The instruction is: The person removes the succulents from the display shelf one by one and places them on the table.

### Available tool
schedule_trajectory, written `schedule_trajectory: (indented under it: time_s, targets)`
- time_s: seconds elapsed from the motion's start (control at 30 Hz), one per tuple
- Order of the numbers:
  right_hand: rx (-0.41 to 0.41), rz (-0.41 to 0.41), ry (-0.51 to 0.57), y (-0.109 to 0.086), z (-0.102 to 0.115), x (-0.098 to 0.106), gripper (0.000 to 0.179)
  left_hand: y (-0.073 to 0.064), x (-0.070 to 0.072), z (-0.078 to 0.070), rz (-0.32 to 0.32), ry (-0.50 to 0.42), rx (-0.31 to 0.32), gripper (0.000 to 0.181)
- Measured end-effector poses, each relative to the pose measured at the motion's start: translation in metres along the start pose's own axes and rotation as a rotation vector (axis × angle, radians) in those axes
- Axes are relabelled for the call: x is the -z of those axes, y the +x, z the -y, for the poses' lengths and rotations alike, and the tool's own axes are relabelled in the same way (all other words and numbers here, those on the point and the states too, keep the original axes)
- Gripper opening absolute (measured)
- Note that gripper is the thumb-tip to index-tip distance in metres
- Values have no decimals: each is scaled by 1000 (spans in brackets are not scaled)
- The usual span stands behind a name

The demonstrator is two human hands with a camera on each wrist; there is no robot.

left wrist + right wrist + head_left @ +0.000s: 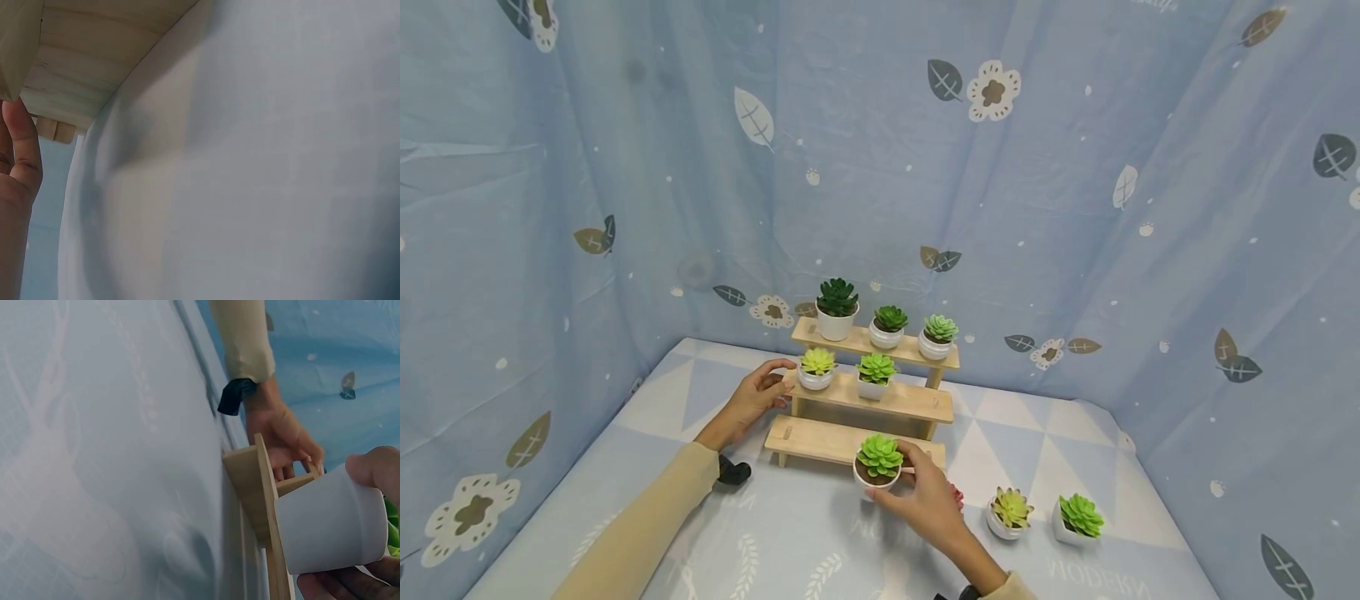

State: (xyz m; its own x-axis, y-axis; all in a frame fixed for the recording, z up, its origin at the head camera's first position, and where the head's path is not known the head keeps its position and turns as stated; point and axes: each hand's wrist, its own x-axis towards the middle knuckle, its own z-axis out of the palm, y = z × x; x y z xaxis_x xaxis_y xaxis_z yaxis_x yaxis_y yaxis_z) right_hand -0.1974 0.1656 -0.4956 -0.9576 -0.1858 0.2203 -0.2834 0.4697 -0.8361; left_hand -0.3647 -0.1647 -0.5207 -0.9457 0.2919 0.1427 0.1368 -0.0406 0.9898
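Note:
My right hand [927, 500] grips a small potted succulent [878, 460] with bright green leaves, thumb on one side and fingers on the other. Its white pot [331, 522] is raised in front of the lowest tier of a three-tier wooden plant stand [820, 438]. My left hand [752, 400] pinches the left end of the stand's middle tier, beside a yellow-green succulent [816, 367]; the left wrist view shows fingers [24, 140] against the wood. Next to that plant stands a green succulent [876, 377] in a square white pot.
Three potted succulents [886, 325] line the top tier. On the table [820, 542], right of my right hand, are a yellowish succulent [1011, 510] and a green one [1078, 517]. Something red [957, 497] is mostly hidden behind that hand. Patterned blue curtains [865, 167] surround the table.

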Motion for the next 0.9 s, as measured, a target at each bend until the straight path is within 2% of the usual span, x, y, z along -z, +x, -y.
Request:
schedule_trajectory:
  time_s: [0.43,0.9]
  targets:
    - [21,19,64,-4,-2,-7,75,1,1,0,11,15,-5,51]
    - [17,59,63,-7,-10,-14,78,1,2,1,13,12,-8,52]
